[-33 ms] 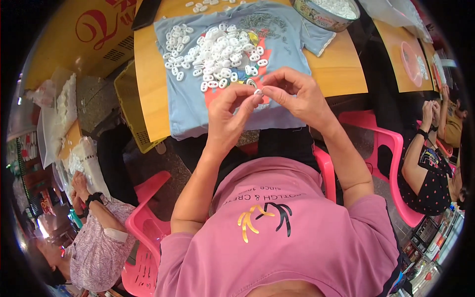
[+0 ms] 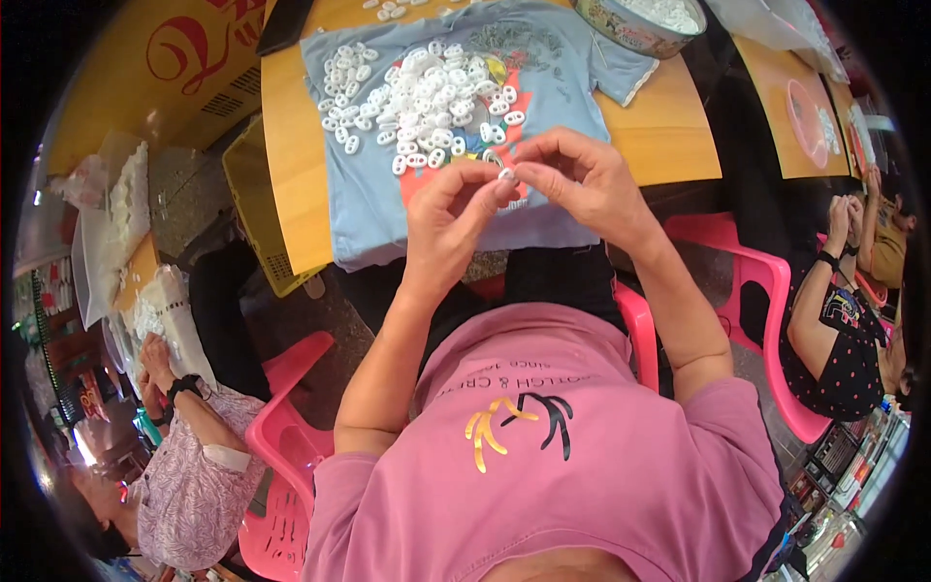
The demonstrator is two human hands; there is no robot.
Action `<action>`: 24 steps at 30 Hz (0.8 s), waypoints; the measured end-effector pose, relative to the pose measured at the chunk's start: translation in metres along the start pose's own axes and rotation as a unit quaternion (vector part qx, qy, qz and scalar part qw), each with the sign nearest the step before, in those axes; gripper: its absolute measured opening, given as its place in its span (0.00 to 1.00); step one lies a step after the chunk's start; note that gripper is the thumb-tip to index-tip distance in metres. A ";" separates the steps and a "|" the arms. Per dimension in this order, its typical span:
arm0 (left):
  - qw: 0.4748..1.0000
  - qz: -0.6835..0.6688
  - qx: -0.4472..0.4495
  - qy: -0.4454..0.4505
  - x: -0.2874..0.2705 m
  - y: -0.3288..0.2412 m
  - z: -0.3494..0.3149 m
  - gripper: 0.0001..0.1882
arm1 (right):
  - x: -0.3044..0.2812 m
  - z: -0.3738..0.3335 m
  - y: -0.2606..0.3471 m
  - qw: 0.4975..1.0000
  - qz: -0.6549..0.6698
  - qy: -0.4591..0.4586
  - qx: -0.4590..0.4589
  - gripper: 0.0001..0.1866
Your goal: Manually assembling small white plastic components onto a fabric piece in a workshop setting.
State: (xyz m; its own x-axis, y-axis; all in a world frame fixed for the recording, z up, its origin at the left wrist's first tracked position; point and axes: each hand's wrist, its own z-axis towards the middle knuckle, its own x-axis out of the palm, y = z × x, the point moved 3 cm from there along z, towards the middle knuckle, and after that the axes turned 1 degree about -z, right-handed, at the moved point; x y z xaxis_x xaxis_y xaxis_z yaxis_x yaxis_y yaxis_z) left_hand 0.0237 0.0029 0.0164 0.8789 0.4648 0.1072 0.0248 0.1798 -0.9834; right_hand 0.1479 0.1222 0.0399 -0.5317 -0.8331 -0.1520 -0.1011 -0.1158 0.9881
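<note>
Between thumb and forefinger of my left hand (image 2: 448, 209) is a small white oval plastic piece (image 2: 505, 175). My right hand (image 2: 582, 184) is closed in a pinch beside it, thumb and forefinger close to the piece's right end; whatever those fingertips hold is too small to make out. Just beyond my fingers lies a heap of white oval two-hole plastic pieces (image 2: 427, 102). The heap rests on a blue-grey T-shirt (image 2: 373, 218) spread over the table. Small dark metal parts (image 2: 514, 47) are scattered on the cloth behind the heap.
The wooden table (image 2: 669, 136) carries a round tin (image 2: 640, 24) of white pieces at the far right. A yellow crate (image 2: 257, 213) stands left of it. Pink chairs (image 2: 291, 417) are on both sides. One person (image 2: 194, 456) sits at left, others at right near a pink basket (image 2: 807, 121).
My right thumb tip has drawn back slightly from the white piece. My left hand keeps its pinch, and the whole view has shifted a little.
</note>
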 end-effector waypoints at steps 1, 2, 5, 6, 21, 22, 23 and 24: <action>0.993 -0.083 -0.081 0.001 0.002 0.000 0.000 0.06 | 0.000 0.000 0.003 1.000 0.029 0.000 -0.013 0.09; 0.993 -0.083 -0.084 0.000 0.002 -0.002 0.001 0.06 | 0.000 0.001 0.003 0.999 0.030 0.000 -0.011 0.09; 0.978 -0.155 -0.138 0.008 0.002 0.000 0.003 0.09 | -0.001 0.002 0.004 0.998 0.046 0.025 0.026 0.10; 0.978 -0.155 -0.138 0.007 0.000 0.001 0.003 0.09 | 0.000 0.003 0.004 0.998 0.046 0.026 0.026 0.10; 0.970 0.192 0.137 -0.059 0.002 -0.004 -0.001 0.07 | 0.006 -0.008 -0.013 0.988 0.093 -0.037 0.115 0.11; 0.955 0.226 0.185 -0.054 0.004 -0.007 -0.003 0.09 | 0.008 -0.010 -0.017 0.983 0.122 -0.030 0.136 0.11; 0.936 0.259 0.233 -0.050 0.007 -0.009 -0.004 0.11 | 0.011 -0.011 -0.020 0.976 0.150 -0.021 0.156 0.12; 0.935 0.260 0.234 -0.051 0.007 -0.008 -0.004 0.11 | 0.011 -0.012 -0.019 0.976 0.150 -0.021 0.155 0.12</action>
State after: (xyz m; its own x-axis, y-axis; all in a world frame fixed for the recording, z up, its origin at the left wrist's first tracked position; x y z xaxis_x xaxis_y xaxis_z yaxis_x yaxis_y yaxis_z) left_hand 0.0318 0.0013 0.0245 0.6643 0.6705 -0.3304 -0.6255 0.2566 -0.7368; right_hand 0.1542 0.1085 0.0193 -0.6091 -0.7814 0.1355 -0.1821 0.3041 0.9351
